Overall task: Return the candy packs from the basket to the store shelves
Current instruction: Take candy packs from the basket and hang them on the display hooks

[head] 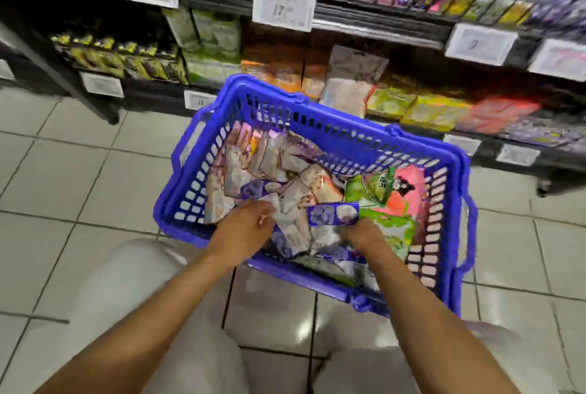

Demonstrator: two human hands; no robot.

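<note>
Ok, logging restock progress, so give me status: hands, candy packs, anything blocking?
Right hand grips a purple pack. Left hand down among the candy packs, grasp unclear. Blue basket still full, on the floor. Shelves unobstructed.

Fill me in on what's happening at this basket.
A person is crouched over a blue basket on the tiled floor, in front of stocked candy shelves. Both hands are down among the candy packs. The right hand grips a purple pack; the left hand reaches into the silvery ones. The basket is full.
</note>
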